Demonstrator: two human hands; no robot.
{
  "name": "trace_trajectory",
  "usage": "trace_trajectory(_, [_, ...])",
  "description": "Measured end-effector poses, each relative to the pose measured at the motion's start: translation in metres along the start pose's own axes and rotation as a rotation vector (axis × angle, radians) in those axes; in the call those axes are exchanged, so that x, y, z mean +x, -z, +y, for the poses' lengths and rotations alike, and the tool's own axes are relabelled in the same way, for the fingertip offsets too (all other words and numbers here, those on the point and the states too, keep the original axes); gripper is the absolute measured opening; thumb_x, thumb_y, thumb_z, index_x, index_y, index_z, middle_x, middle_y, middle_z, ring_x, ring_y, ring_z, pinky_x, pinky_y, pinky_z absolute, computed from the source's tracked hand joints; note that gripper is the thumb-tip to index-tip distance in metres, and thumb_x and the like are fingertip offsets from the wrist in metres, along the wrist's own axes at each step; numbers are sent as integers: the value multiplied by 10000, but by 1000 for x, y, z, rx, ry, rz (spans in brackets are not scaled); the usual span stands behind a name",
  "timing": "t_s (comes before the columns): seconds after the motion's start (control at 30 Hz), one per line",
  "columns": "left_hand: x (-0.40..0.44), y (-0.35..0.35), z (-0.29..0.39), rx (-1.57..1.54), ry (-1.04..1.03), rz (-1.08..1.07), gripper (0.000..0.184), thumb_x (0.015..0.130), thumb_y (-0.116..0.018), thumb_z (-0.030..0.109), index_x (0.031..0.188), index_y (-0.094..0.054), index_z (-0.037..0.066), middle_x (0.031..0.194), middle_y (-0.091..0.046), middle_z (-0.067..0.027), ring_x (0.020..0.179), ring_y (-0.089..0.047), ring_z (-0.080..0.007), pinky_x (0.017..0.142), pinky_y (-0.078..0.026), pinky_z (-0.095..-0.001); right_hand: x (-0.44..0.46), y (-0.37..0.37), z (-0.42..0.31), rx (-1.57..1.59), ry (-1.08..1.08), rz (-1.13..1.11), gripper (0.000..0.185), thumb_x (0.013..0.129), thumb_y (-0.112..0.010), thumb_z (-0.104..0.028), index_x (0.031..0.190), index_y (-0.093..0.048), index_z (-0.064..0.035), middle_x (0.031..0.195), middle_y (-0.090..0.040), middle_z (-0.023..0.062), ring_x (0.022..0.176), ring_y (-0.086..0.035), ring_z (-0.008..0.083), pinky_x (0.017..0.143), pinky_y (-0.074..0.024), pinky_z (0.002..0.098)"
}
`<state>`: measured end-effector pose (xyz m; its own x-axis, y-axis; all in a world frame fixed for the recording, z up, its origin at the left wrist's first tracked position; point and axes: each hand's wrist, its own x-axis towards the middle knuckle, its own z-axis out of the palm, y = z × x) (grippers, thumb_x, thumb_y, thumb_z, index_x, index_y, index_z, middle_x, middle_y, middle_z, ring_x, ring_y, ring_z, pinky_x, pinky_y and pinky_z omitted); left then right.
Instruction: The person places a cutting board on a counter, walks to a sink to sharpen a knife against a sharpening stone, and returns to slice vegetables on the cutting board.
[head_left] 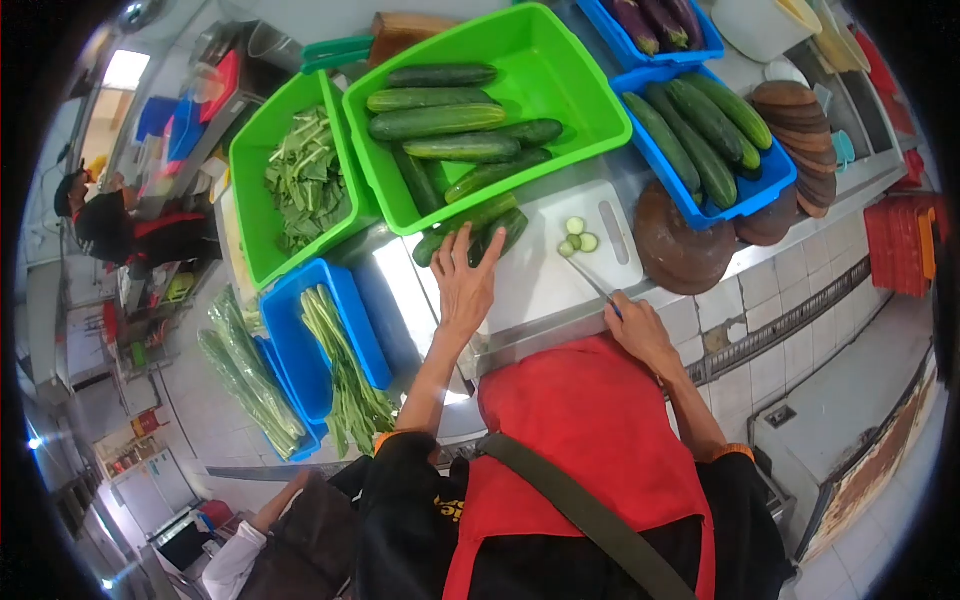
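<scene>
My left hand (467, 290) reaches over dark green cucumbers (497, 232) at the left of a white cutting board (545, 285). Its fingers are curled onto them, with the fingertips apart. In my right hand (640, 332) is a knife (590, 275) with a blue handle, gripped low at the board's right side. The blade points up and left across the board, its tip close to several small cut cucumber pieces (577, 238). Just beyond my left hand, a green tub (590, 120) holds several whole cucumbers.
Left are a green bin (243, 180) of leafy greens and a blue bin (290, 320) with long-stemmed greens. Right are a blue basket (715, 212) of cucumbers and round brown boards (685, 245). Eggplants (655, 22) lie farther back. Another person (110, 220) stands far left; another person's sleeve (235, 568) shows below.
</scene>
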<state>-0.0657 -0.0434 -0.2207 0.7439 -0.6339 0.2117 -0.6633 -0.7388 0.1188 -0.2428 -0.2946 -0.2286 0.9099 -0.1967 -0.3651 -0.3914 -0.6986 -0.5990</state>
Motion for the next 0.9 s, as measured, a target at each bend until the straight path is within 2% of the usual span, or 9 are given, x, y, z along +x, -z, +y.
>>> trace_trajectory(0.13, [-4,-9,-3,-137,49,-61,811,761,-762,87,1486,-447,268,1484,-363,-193,1327,-356,-409,1064,-299,-558,9,3,-11,34,72,52,264,980,-527,-271,1032,-580,-17,789,-646,299,813,-618,527,733,-484,597])
trace_trajectory(0.27, [-4,-8,3,-165,19,-101,841,725,-777,74,1486,-442,203,1458,-371,-209,1331,-340,-425,1081,-282,-548,16,1,-10,29,4,7,272,978,-541,-284,1029,-592,-22,793,-649,297,816,-620,526,733,-485,599])
trace_trajectory(0.47, [-2,-1,5,-210,-1,-137,819,706,-774,147,1462,-462,187,1458,-354,-194,1339,-319,-426,1089,-264,-565,16,-3,-7,47,-46,66,307,975,-562,-305,1047,-604,-10,833,-656,297,829,-627,519,756,-492,587])
trace_trajectory(0.57, [9,5,8,-125,-12,-47,884,638,-799,228,1444,-446,134,1445,-351,-209,1338,-313,-432,1091,-250,-585,16,-3,-7,57,-43,76,326,971,-576,-310,1062,-607,2,837,-657,294,837,-631,511,762,-493,580])
trace_trajectory(0.63, [19,18,11,-71,201,-136,1005,556,-837,301,1435,-405,76,1415,-352,-248,1327,-317,-434,1089,-245,-596,15,-2,-9,64,-69,59,352,965,-591,-322,1094,-613,5,849,-662,296,846,-634,511,760,-497,574])
trace_trajectory(0.77, [43,35,13,-20,292,-351,1136,493,-861,346,1456,-339,46,1359,-370,-270,1288,-347,-425,1090,-243,-588,17,-8,-3,116,-73,88,375,958,-602,-335,1109,-617,8,861,-666,295,854,-635,513,757,-502,566])
trace_trajectory(0.83, [48,28,8,7,245,-492,1158,492,-873,358,1455,-320,29,1302,-410,-270,1195,-444,-433,1056,-329,-564,19,-7,-1,108,-66,114,386,952,-610,-340,1111,-619,12,869,-668,296,853,-636,514,748,-501,564])
trace_trajectory(0.87, [47,19,1,12,249,-477,1158,492,-873,358,1455,-320,29,1302,-410,-270,1195,-444,-433,1056,-329,-564,21,-5,-1,106,-52,122,386,952,-610,-340,1111,-619,12,869,-668,296,853,-636,514,748,-501,564])
trace_trajectory(0.9, [41,7,-7,-15,224,-471,1156,494,-874,362,1448,-319,19,1293,-422,-275,1141,-493,-437,1007,-392,-545,21,-4,-1,131,-48,122,379,951,-611,-340,1097,-619,10,865,-665,299,857,-635,516,750,-497,565])
